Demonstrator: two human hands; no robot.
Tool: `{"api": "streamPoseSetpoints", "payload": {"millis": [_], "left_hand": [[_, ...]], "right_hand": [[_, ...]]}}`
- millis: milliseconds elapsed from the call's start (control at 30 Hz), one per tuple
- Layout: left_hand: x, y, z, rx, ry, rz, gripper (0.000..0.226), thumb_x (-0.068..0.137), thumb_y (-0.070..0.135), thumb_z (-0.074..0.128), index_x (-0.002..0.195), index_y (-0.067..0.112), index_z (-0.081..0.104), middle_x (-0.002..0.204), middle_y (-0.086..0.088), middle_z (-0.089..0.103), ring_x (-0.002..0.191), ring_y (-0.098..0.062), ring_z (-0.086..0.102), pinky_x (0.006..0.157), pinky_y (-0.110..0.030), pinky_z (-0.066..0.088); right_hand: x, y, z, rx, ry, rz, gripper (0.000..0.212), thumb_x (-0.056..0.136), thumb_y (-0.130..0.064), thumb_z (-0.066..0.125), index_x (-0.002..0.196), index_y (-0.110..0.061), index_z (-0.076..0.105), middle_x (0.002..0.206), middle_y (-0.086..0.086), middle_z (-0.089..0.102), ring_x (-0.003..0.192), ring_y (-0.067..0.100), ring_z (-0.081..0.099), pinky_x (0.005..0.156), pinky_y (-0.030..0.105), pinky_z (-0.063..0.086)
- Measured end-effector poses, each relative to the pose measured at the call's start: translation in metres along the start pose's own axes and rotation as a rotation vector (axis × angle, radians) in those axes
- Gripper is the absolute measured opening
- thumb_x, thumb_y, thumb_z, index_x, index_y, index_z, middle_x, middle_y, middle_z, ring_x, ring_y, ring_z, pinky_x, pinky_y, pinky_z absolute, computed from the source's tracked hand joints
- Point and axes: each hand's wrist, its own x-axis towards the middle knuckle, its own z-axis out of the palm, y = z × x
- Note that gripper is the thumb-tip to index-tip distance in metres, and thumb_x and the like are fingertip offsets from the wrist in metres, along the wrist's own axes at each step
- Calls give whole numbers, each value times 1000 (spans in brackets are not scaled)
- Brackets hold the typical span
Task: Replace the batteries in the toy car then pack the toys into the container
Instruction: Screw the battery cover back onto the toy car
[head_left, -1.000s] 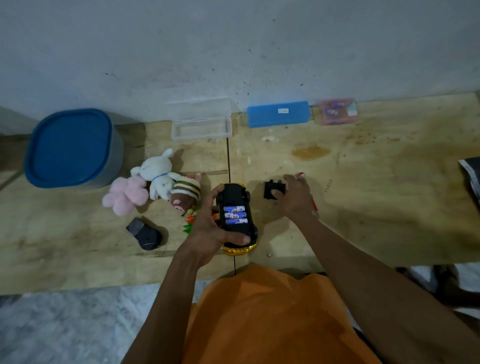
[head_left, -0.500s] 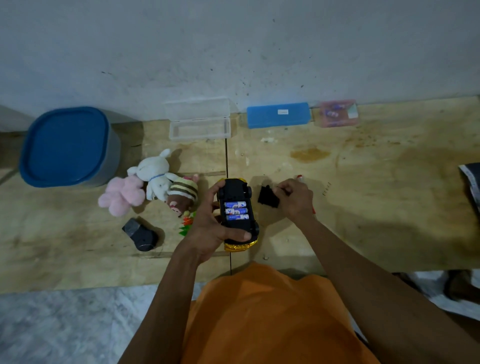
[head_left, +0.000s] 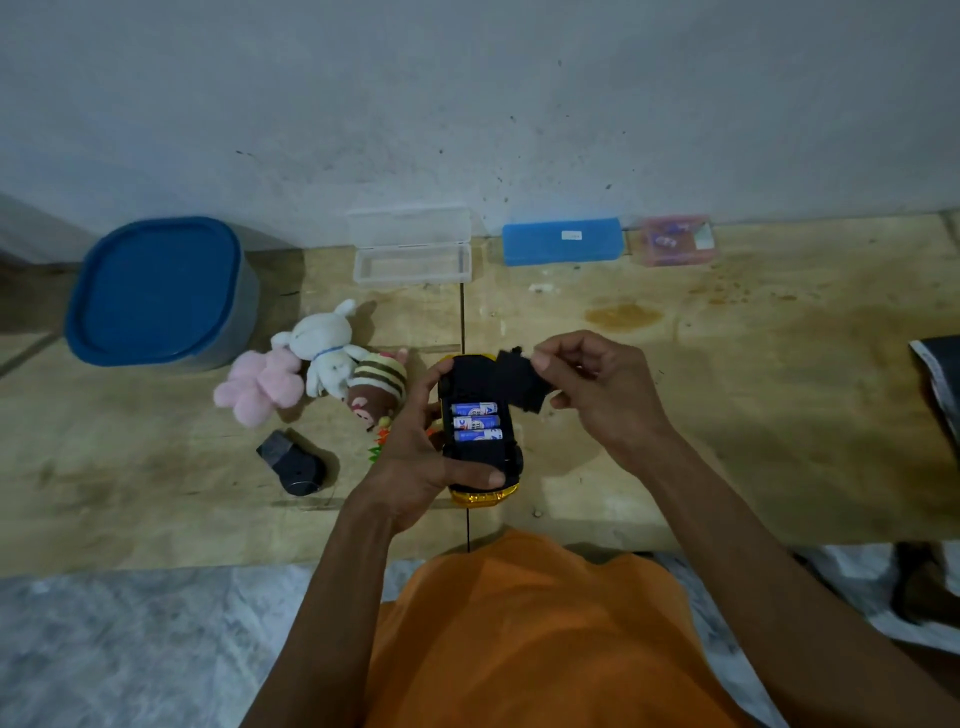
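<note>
The left hand (head_left: 421, 457) grips an upturned toy car (head_left: 480, 447), three batteries (head_left: 477, 422) exposed. At its two o'clock, the right hand (head_left: 597, 389) pinches what seems a black cover (head_left: 519, 382).

You face a speckled grey wall (head_left: 467, 93) behind a stained plywood surface (head_left: 753, 374); below its near edge runs a marbled grey floor (head_left: 130, 649), all dimly lit.
</note>
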Motion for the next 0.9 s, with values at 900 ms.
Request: {"api": "streamPoseSetpoints", "payload": {"millis": [900], "left_hand": [[-28, 7, 3, 48, -91, 87, 122, 44, -11, 93, 140, 45, 46, 147, -3, 48, 125, -32, 60, 90, -60, 57]], "right_hand": [[-29, -5, 27, -346, -141, -227, 8, 84, -15, 78, 92, -16, 78, 80, -12, 73, 73, -3, 65, 71, 8, 48]]}}
